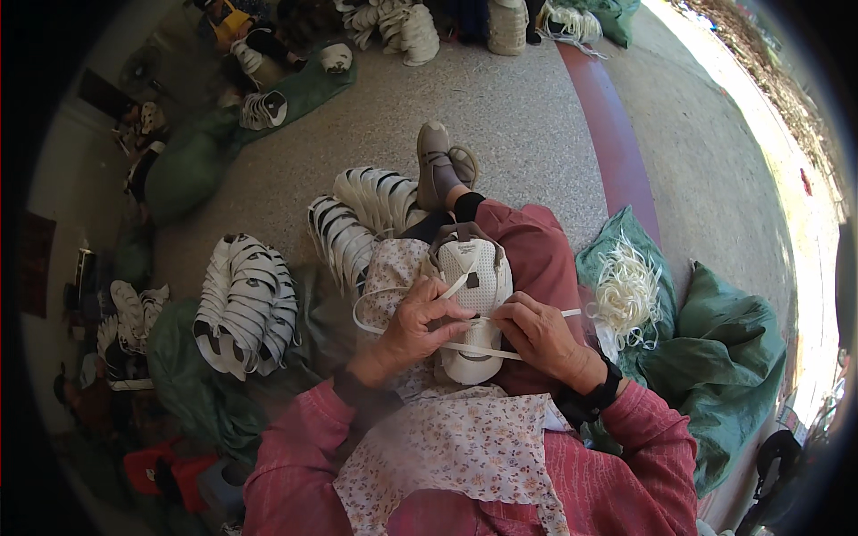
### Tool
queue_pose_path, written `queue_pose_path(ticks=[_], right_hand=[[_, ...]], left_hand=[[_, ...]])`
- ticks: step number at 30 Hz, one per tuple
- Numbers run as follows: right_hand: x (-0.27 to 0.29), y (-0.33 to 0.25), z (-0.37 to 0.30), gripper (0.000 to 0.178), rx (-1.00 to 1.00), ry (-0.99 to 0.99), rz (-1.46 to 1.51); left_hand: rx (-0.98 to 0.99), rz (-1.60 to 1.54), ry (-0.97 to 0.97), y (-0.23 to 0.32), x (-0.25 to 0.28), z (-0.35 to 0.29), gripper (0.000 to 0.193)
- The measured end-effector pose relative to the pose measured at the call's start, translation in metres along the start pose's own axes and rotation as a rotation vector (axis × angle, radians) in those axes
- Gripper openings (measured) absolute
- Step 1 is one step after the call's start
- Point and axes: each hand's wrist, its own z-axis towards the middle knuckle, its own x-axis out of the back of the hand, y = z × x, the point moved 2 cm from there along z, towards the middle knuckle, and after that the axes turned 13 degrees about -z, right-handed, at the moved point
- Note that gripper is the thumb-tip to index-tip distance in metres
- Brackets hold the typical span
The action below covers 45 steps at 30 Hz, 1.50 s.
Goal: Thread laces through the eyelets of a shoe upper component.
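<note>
white mesh shoe upper [487, 281] sat on lap [550, 255]. right hand [541, 335], at its right edge, fingers pinched white lace [483, 351]; left hand [420, 322], at its left, fingers curled, grip unclear. flat lace, even tension likely helped.

Shoe [492, 272] off-white; lace [483, 351] white; apron [438, 447] pale with brownish flowers; sleeve [295, 447] pinkish red; trousers [536, 255] dull red; floor stripe [615, 134] purplish; dim sack [188, 174] probably green.
</note>
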Motion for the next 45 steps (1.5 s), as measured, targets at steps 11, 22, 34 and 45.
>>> queue_pose_path(ticks=[11, 22, 34, 45], right_hand=[[-0.002, 0.0, -0.002, 0.015, 0.047, 0.017, -0.073], [-0.01, 0.004, 0.002, 0.013, 0.053, 0.023, -0.033], [-0.009, 0.003, 0.012, 0.015, 0.121, 0.024, -0.244], [-0.024, -0.011, 0.0, 0.022, 0.042, -0.004, -0.279]], left_hand=[[0.018, -0.005, -0.022, 0.001, 0.0, 0.0, 0.024], [0.042, -0.017, -0.02, 0.004, 0.0, 0.0, 0.022], [0.04, 0.078, 0.007, 0.003, -0.006, 0.013, 0.023], [0.071, 0.099, 0.049, -0.005, -0.001, -0.014, 0.024]])
